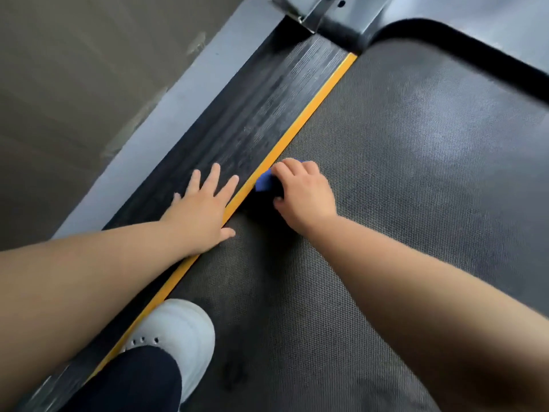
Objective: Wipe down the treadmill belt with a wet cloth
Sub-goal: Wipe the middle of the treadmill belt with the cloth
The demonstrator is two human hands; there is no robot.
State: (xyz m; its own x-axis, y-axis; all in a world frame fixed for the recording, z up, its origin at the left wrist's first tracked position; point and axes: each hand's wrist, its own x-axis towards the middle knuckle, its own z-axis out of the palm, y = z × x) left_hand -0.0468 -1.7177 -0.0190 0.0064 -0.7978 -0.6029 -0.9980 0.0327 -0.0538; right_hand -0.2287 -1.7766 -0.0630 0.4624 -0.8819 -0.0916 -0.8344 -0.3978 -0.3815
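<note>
The dark textured treadmill belt (401, 179) fills the right and middle of the view. My right hand (303, 194) grips a small blue cloth (265, 182) and holds it on the belt right beside the yellow strip (300, 126). Most of the cloth is hidden under my fingers. My left hand (202, 212) lies flat with fingers spread on the ribbed black side rail (261, 108), its thumb reaching over the yellow strip onto the belt.
A grey outer frame (178, 114) runs along the rail, with brown floor (74, 84) beyond it. The motor cover and a metal upright base (335, 19) stand at the top. My white shoe (175, 331) stands on the belt at the bottom left.
</note>
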